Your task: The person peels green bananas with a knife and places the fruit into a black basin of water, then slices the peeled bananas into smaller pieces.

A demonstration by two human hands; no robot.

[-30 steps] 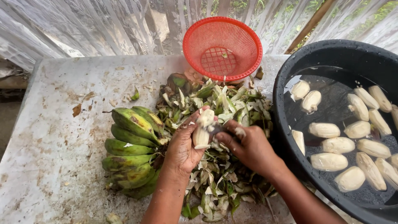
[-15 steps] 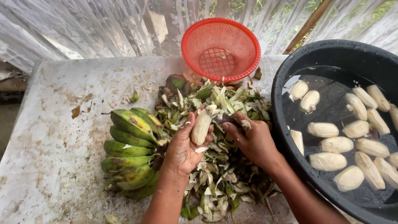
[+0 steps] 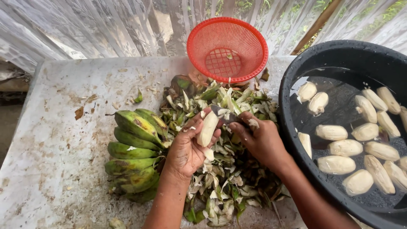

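Pale cream peeled banana (image 3: 208, 128), smooth, upright over the peel heap (image 3: 220, 169) at the desk's middle. Left hand (image 3: 186, 150): grip closed around its lower half. Right hand (image 3: 260, 140): grip closed on a dark knife (image 3: 224, 115), blade touching the banana's top. Green banana bunch (image 3: 133, 154) just left. Black tub (image 3: 339, 55) of water holding peeled bananas (image 3: 345, 148), right edge. Red basket (image 3: 227, 48), far edge. No labels visible.

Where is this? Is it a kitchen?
Probably an outdoor food-preparing spot: a stained table, a black tub of water with peeled bananas, and plants behind a lace curtain.
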